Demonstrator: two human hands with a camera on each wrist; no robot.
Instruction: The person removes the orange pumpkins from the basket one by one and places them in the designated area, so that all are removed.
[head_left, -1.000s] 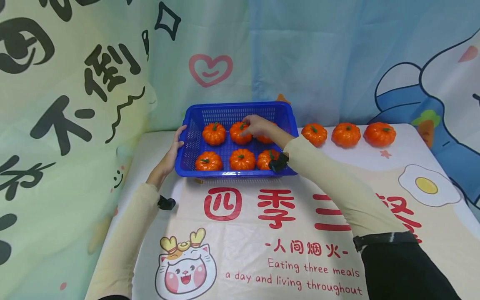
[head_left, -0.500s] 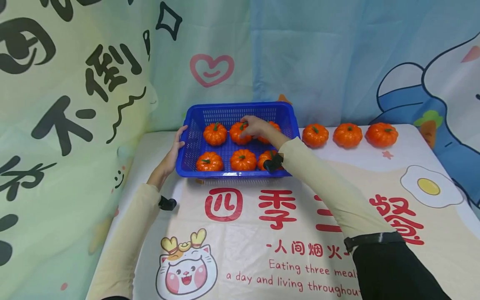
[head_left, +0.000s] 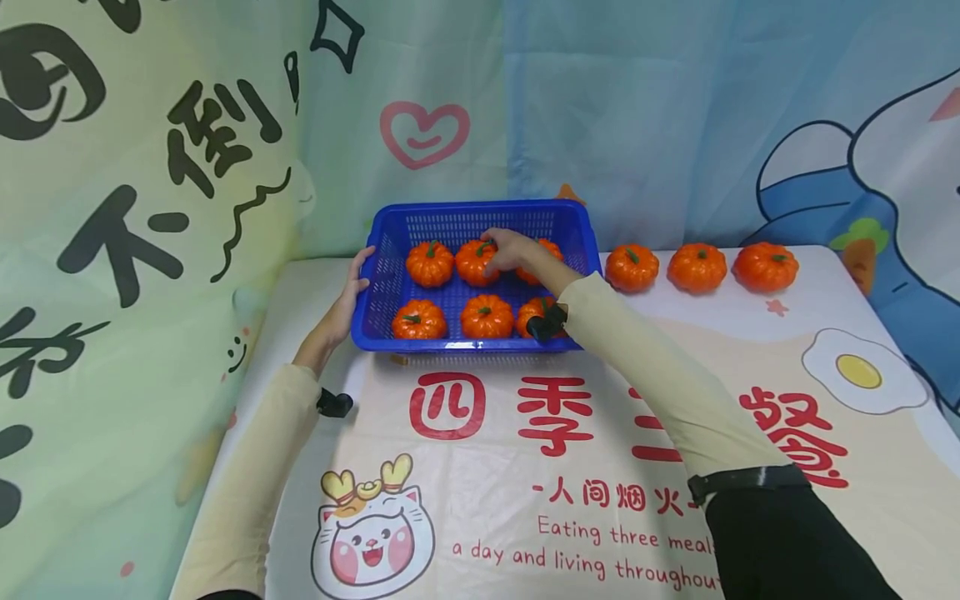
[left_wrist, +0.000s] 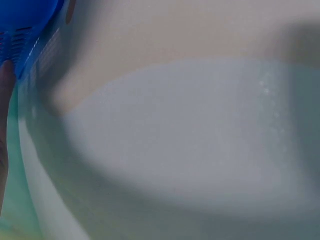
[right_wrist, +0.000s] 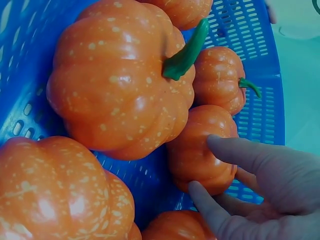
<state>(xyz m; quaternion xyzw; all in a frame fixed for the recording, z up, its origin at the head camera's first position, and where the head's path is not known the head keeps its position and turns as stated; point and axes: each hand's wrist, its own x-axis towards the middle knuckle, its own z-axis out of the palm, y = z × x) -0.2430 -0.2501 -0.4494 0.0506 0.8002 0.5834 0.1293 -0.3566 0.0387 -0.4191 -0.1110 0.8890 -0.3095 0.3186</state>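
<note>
A blue plastic basket (head_left: pixel 472 345) holds several orange toy pumpkins with green stems, in two rows. My left hand (head_left: pixel 343 302) rests against the basket's left side near the rim, fingers stretched along it; the left wrist view catches just one finger (left_wrist: pixel 6 95) at the basket wall (left_wrist: pixel 22 42). Reaching inside, my right hand (head_left: pixel 513 250) holds the middle pumpkin (head_left: pixel 472 263) of the back row. Close up in the right wrist view, fingertips of the right hand (right_wrist: pixel 280 185) touch that pumpkin (right_wrist: pixel 192 160) on its sides. My right hand and wrist partly cover the pumpkins (head_left: pixel 551 250) at the basket's right.
To the basket's right, a row of three more pumpkins (head_left: pixel 632 267) (head_left: pixel 697 267) (head_left: pixel 765 267) stands on the printed tablecloth (head_left: pixel 525 417). A printed curtain (head_left: pixel 600 108) hangs right behind the basket and also along the left side.
My right forearm has shifted slightly left since the first frame, the hand staying at the same pumpkin. The left hand stays at the basket's side. The head view has tilted a little.
</note>
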